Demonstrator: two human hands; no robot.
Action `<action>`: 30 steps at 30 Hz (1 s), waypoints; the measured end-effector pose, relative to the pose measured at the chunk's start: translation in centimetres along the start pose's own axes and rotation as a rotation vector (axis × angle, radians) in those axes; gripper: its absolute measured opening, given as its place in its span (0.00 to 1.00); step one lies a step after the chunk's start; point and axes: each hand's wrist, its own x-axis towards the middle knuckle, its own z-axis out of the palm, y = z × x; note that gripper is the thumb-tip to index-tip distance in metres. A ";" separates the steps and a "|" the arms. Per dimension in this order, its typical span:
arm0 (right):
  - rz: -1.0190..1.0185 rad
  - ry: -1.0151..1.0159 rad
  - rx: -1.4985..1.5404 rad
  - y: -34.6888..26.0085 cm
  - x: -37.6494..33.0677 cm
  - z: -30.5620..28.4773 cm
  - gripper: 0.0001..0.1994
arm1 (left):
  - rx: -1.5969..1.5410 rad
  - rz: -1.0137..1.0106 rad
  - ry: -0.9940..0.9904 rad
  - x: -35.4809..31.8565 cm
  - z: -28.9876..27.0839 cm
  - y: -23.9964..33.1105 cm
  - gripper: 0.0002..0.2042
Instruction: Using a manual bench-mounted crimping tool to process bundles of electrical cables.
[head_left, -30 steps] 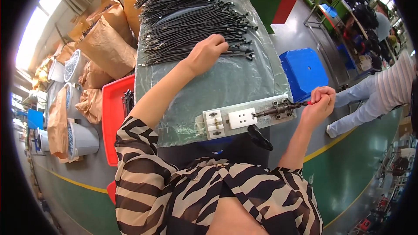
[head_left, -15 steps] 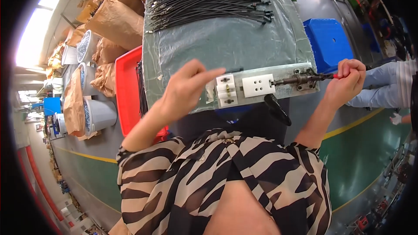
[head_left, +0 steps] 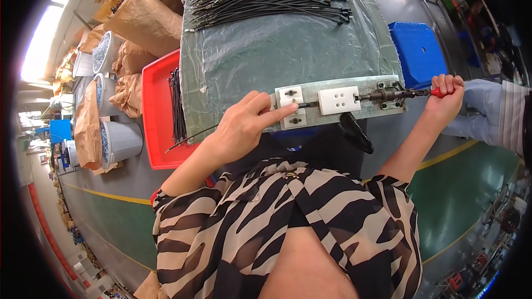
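Note:
A thin black cable (head_left: 192,137) runs under my left hand (head_left: 239,128), its tail sticking out to the left over the red tray. The fingers are curled about the cable, and the index finger presses its dark end fitting into the slotted white block (head_left: 290,93). To the right, a second white block (head_left: 339,100) with several holes faces that fitting. A push-type toggle clamp (head_left: 386,95) joins this block on the metal base plate (head_left: 366,84). My right hand (head_left: 448,97) is wrapped round the clamp's red handle (head_left: 436,92).
Many black cables (head_left: 266,0) lie across the far end of the plastic-covered table (head_left: 249,50). A red tray (head_left: 158,111) with more cables stands left. Beyond are buckets (head_left: 123,141) and paper sacks (head_left: 147,19). A blue stool (head_left: 418,50) and another person's legs (head_left: 482,108) are at right.
My left hand has come down, and the cable's end now sits in the slotted block under the index finger. The holed block sits slightly farther right; my right hand keeps the red handle.

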 end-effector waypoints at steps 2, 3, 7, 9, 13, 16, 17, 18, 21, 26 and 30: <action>-0.044 -0.023 -0.054 -0.2 -0.3 0.3 0.07 | 0.028 0.002 -0.056 0.3 -0.3 0.1 0.30; -0.066 -0.034 -0.081 -0.3 -0.4 0.4 0.07 | 0.042 0.004 -0.084 0.4 -0.5 0.2 0.31; -0.405 -0.158 -0.577 1.1 -5.5 4.0 0.06 | 0.054 -0.001 -0.108 0.4 -0.8 0.3 0.31; -0.498 -0.209 -0.733 1.7 -6.9 4.1 0.06 | 0.048 0.000 -0.115 0.7 -0.7 0.2 0.31; -0.942 -0.647 -1.183 2.9 -8.1 3.9 0.06 | 0.047 -0.027 -0.143 0.3 -0.7 0.3 0.31; -0.922 -0.826 -1.165 3.4 -9.2 3.4 0.06 | 0.062 -0.037 -0.159 0.3 -1.1 0.0 0.30; -0.932 -0.820 -1.159 3.3 -9.0 3.5 0.06 | 0.045 -0.036 -0.167 0.3 -1.4 0.1 0.29; -0.911 -0.724 -1.034 3.1 -8.5 3.4 0.06 | 0.029 -0.035 -0.174 0.4 -1.6 0.2 0.29; -0.353 -0.179 -0.575 -0.9 -4.8 3.2 0.06 | 0.024 0.005 -0.181 1.0 -3.2 0.4 0.28; -0.238 -0.098 -0.269 -0.4 -3.2 3.0 0.06 | -0.016 0.004 0.050 4.6 -2.6 -2.8 0.17; -0.254 -0.125 -0.295 -0.4 -3.7 3.2 0.07 | -0.118 0.064 0.079 9.0 1.0 -5.8 0.11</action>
